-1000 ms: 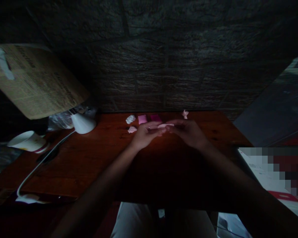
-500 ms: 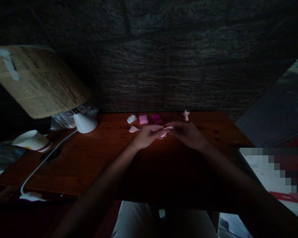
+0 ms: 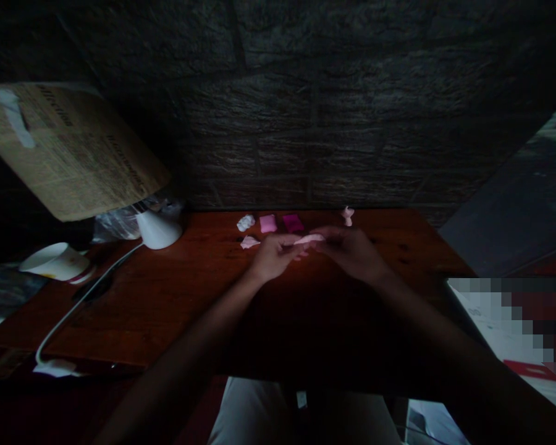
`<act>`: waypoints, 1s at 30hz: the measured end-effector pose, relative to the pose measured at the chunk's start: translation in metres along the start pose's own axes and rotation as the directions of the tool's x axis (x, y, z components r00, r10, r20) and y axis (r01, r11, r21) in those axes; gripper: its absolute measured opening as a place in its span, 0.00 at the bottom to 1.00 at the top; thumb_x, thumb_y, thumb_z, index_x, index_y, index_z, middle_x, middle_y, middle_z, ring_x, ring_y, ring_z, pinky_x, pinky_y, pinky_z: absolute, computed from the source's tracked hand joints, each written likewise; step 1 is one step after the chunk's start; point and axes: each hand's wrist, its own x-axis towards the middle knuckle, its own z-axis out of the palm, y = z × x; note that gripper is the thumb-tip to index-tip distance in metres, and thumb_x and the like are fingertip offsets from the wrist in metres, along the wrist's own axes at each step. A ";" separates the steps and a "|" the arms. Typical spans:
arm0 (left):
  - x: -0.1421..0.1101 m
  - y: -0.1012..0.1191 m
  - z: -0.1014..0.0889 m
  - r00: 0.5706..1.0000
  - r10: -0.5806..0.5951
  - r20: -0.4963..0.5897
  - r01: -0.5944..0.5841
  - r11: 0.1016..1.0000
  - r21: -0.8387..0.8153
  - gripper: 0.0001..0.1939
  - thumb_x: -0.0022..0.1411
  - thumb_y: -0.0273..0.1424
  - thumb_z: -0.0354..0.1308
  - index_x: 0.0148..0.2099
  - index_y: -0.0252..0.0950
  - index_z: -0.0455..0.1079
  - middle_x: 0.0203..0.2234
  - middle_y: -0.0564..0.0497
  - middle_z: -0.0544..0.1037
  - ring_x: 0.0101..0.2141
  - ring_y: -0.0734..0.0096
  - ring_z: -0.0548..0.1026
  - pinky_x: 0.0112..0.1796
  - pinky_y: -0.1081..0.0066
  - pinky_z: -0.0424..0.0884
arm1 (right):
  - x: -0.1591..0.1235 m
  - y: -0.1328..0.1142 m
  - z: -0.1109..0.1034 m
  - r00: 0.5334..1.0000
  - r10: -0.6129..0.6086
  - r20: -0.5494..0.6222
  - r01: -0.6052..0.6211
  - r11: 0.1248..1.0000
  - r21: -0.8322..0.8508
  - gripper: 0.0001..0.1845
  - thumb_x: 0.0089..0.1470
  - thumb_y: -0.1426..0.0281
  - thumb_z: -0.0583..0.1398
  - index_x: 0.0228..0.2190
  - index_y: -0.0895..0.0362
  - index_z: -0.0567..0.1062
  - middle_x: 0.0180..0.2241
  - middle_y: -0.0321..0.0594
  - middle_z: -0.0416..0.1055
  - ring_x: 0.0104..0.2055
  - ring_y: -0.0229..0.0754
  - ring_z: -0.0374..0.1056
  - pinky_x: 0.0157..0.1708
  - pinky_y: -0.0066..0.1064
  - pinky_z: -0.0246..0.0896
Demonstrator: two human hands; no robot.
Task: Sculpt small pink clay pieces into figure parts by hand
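Observation:
Between my two hands is a pale pink piece of what looks like modelling clay (image 3: 309, 239), thin and elongated. My left hand (image 3: 275, 254) pinches its left end, and my right hand (image 3: 347, 248) grips the right end, both just above the table. Behind them lie a white lump (image 3: 246, 223), a pink square (image 3: 267, 224) and a magenta square (image 3: 292, 223) in a row. A flat pale pink scrap (image 3: 249, 242) rests left of my left hand. Beyond my right hand stands a small pale pink shaped piece (image 3: 348, 216).
A lamp with a white base (image 3: 159, 230) and a paper shade (image 3: 83, 154) stands on the wooden table (image 3: 176, 309) at the left. Near it are a white paper cup (image 3: 58, 262) and a cable (image 3: 81, 303). A stone-patterned wall (image 3: 278, 111) borders the table's back.
The pink piece between my hands has been turned and now shows as a longer, flatter strip. My hands have shifted only slightly.

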 end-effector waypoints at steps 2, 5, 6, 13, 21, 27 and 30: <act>0.000 0.000 0.002 0.999 0.028 -0.019 -0.028 0.999 0.028 0.13 0.64 0.37 0.64 0.46 0.35 0.81 0.40 0.44 0.86 0.38 0.63 0.84 0.40 0.65 0.80 | -0.001 -0.002 0.001 1.000 0.013 -0.026 -0.014 0.999 -0.039 0.10 0.57 0.69 0.63 0.40 0.54 0.83 0.39 0.41 0.83 0.41 0.47 0.79 0.44 0.39 0.71; 0.000 0.001 0.000 0.995 0.094 -0.036 -0.091 0.991 0.095 0.12 0.64 0.35 0.64 0.47 0.36 0.81 0.43 0.45 0.86 0.42 0.63 0.83 0.47 0.62 0.78 | -0.001 -0.004 0.003 0.999 0.008 -0.052 -0.014 0.994 -0.112 0.10 0.58 0.70 0.63 0.41 0.52 0.84 0.40 0.41 0.84 0.41 0.47 0.79 0.44 0.39 0.71; 0.000 0.002 0.000 0.992 0.114 -0.047 -0.108 0.987 0.118 0.12 0.64 0.35 0.64 0.48 0.37 0.81 0.44 0.46 0.85 0.43 0.62 0.83 0.48 0.62 0.78 | -0.001 -0.004 0.003 0.998 0.003 -0.059 -0.011 0.990 -0.138 0.10 0.58 0.71 0.63 0.41 0.52 0.84 0.40 0.41 0.84 0.41 0.48 0.79 0.44 0.39 0.71; 0.000 0.000 -0.002 0.987 0.161 -0.029 -0.152 0.969 0.193 0.12 0.63 0.32 0.65 0.49 0.38 0.81 0.45 0.46 0.85 0.42 0.62 0.83 0.48 0.62 0.78 | -0.003 -0.002 0.004 0.996 -0.055 -0.066 0.035 0.960 -0.278 0.12 0.58 0.72 0.64 0.42 0.49 0.84 0.40 0.39 0.84 0.40 0.49 0.80 0.42 0.40 0.73; 0.002 0.002 -0.003 0.994 0.084 -0.068 -0.077 0.991 0.106 0.08 0.61 0.35 0.66 0.40 0.37 0.82 0.39 0.47 0.86 0.39 0.64 0.83 0.44 0.64 0.79 | -0.003 -0.003 0.002 0.995 -0.091 0.037 0.096 0.981 -0.167 0.11 0.62 0.66 0.62 0.43 0.50 0.84 0.43 0.40 0.84 0.43 0.49 0.80 0.45 0.40 0.72; 0.002 0.004 0.002 0.990 0.020 -0.139 -0.017 1.000 0.020 0.10 0.59 0.38 0.68 0.39 0.37 0.82 0.37 0.47 0.86 0.36 0.65 0.83 0.40 0.65 0.80 | -0.005 -0.004 0.005 0.989 -0.113 -0.098 0.076 0.946 -0.315 0.12 0.61 0.68 0.62 0.42 0.48 0.84 0.39 0.38 0.84 0.37 0.47 0.80 0.40 0.39 0.73; 0.003 0.002 0.002 0.993 0.020 -0.112 -0.021 1.000 -0.010 0.12 0.58 0.37 0.69 0.43 0.36 0.81 0.40 0.46 0.86 0.40 0.63 0.83 0.44 0.64 0.79 | -0.005 -0.001 0.008 0.983 -0.127 -0.130 0.078 0.940 -0.331 0.12 0.61 0.68 0.61 0.42 0.47 0.84 0.38 0.39 0.84 0.37 0.48 0.80 0.42 0.39 0.73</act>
